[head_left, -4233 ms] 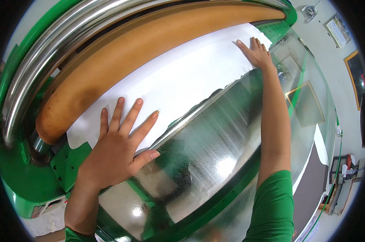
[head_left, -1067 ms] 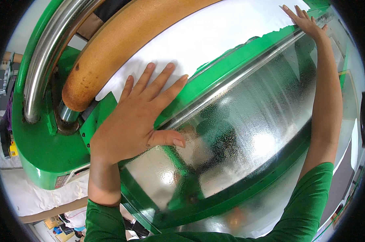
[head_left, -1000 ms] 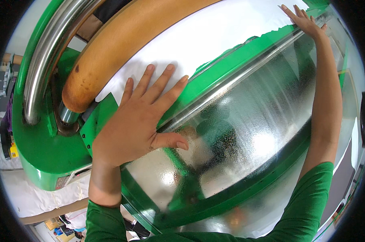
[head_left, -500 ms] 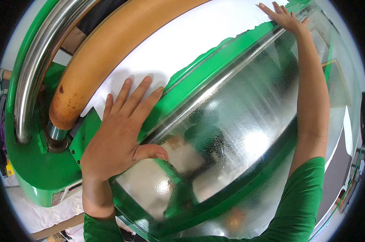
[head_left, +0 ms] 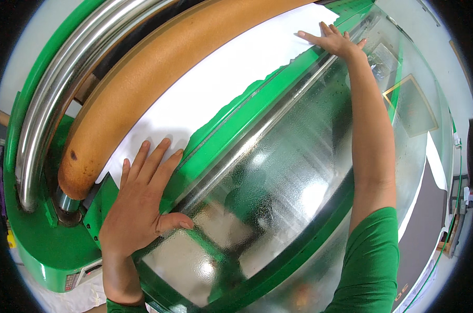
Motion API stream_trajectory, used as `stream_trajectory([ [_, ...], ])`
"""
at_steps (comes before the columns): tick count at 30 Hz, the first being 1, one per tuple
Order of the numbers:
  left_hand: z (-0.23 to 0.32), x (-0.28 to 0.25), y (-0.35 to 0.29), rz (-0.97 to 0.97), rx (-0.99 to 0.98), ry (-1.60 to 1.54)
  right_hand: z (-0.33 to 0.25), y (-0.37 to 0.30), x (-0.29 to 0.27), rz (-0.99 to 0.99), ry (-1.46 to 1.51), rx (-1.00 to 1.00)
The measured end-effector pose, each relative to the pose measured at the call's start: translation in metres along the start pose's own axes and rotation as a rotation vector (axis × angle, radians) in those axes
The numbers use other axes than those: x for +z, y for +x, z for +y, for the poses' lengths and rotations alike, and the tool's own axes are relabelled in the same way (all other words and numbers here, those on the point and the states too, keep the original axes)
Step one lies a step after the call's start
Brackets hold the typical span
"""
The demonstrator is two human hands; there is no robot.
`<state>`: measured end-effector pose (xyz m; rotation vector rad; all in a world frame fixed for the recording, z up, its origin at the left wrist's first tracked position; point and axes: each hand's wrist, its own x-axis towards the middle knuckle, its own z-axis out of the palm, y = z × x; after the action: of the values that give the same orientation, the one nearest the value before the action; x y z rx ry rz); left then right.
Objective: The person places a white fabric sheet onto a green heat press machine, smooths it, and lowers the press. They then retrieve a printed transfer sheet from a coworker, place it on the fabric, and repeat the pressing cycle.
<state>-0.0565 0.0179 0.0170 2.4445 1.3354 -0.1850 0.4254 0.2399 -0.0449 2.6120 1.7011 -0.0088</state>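
A white sheet (head_left: pixel 215 78) with a ragged near edge lies along a long tan roller (head_left: pixel 137 94); its far side is hidden at the roller. My left hand (head_left: pixel 132 214) is spread flat, its fingertips on the sheet's left end and its thumb out over a wet, clear panel (head_left: pixel 299 161). At the far right end, my right hand (head_left: pixel 341 44) rests near the sheet's ragged edge, fingers apart. Neither hand grips anything. Between the sheet and the panel run a green strip (head_left: pixel 231 128) and a shiny metal bar (head_left: pixel 252 141).
Polished metal rollers (head_left: pixel 54 104) curve behind the tan one, set in a green machine body (head_left: pixel 33 240). A small control panel (head_left: pixel 77 279) sits on its lower left. Beyond my right arm are a framed square (head_left: pixel 411 104) and a dark board (head_left: pixel 422 219).
The whole scene has shifted left and down in the picture as the view moved. Both hands stay spread at the two ends of the sheet, with little visible change in their pose.
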Motion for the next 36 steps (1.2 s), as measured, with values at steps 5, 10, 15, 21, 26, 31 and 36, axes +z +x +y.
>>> stream_trajectory([
  [5,-0.006,0.006,-0.004,0.039,0.029,0.028,0.004,-0.004,-0.001,0.0,0.016,0.007],
  [10,0.0,-0.004,0.0,0.05,-0.008,-0.027,0.001,-0.007,-0.002,-0.037,0.05,0.027],
  [15,0.028,-0.01,0.049,0.299,-0.038,-0.048,-0.005,-0.008,-0.028,-0.116,-0.082,0.012],
  [21,0.044,0.034,0.072,0.25,-0.174,-0.1,-0.018,-0.012,-0.049,-0.2,-0.104,0.041],
  [26,0.05,0.038,0.066,0.285,-0.171,-0.133,-0.024,-0.01,-0.059,-0.264,-0.172,0.069],
  [31,0.055,0.026,0.065,0.281,-0.174,-0.173,-0.033,-0.006,-0.074,-0.34,-0.224,0.072],
  [36,0.054,0.023,0.062,0.31,-0.159,-0.2,-0.042,-0.004,-0.087,-0.405,-0.252,0.063],
])
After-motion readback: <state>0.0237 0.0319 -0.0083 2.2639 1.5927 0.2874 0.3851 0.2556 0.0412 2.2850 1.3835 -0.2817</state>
